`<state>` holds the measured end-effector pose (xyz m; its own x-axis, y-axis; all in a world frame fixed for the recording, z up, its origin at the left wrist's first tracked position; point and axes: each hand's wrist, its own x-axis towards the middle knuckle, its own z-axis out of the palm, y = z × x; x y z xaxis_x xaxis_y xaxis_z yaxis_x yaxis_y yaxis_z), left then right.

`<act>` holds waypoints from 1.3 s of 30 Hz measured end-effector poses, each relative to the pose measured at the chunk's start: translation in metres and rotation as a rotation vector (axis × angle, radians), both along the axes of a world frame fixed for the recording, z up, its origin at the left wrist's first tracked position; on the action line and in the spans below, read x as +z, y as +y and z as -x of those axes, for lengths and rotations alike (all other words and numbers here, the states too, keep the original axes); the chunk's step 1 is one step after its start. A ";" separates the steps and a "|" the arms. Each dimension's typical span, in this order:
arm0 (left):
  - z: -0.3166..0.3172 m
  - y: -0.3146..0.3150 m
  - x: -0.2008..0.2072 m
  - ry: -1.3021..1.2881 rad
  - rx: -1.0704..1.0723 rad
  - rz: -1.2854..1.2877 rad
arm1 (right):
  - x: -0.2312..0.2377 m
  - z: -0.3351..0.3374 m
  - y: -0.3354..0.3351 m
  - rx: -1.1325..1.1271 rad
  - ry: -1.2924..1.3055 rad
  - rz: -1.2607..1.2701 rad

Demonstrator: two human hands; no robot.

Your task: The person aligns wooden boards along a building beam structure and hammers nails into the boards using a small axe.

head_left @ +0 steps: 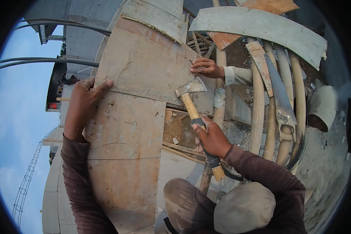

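Note:
My right hand [212, 136] is closed round the wooden handle of a hatchet [190, 102], partly wrapped in black. Its worn metal head points up and lies over the lower right edge of an upper plywood sheet [148, 58]. My left hand [84, 97] grips that sheet's left edge near its lower corner, thumb on top and fingers partly hidden. Below the seam, a lower plywood sheet [124, 156] with a dark line across it runs toward me. A co-worker's hand [206, 68] in a light sleeve rests on the upper sheet's right edge.
A handsaw [281, 97] lies across several wooden poles [258, 117] at the right. Behind them is a curved plywood strip [257, 31]. The co-worker's pale cap [323, 103] shows at far right. Black cables [50, 60] cross at left, with sky beyond the edge.

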<state>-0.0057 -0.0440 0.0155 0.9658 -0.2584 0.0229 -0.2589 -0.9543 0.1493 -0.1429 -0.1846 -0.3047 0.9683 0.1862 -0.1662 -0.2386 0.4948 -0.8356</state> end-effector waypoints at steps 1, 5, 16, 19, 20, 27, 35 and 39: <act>-0.001 0.001 0.000 -0.013 -0.011 -0.018 | 0.000 0.000 0.001 0.005 -0.010 0.001; -0.003 0.007 0.007 -0.051 -0.022 -0.160 | -0.001 0.001 -0.003 0.034 -0.060 0.022; -0.002 0.012 0.011 -0.148 -0.120 -0.209 | -0.003 0.005 -0.007 -0.075 -0.160 0.153; -0.002 0.013 0.008 -0.140 -0.108 -0.163 | 0.000 0.005 -0.010 -0.105 -0.212 0.271; -0.003 0.013 0.008 -0.122 -0.088 -0.161 | 0.001 0.005 -0.011 -0.101 -0.230 0.255; 0.000 0.008 0.010 -0.117 -0.070 -0.189 | -0.024 0.008 -0.008 -0.036 0.157 -0.325; 0.000 0.006 0.005 -0.105 -0.059 -0.100 | -0.073 -0.014 -0.008 0.084 0.446 -0.799; -0.002 0.008 0.008 -0.139 -0.037 -0.172 | -0.075 -0.019 -0.008 0.179 0.417 -0.841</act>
<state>-0.0041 -0.0363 0.0236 0.9462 -0.3052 0.1073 -0.3009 -0.9521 -0.0544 -0.1238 -0.1924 -0.3793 0.8071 0.5413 -0.2358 -0.5670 0.8219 -0.0537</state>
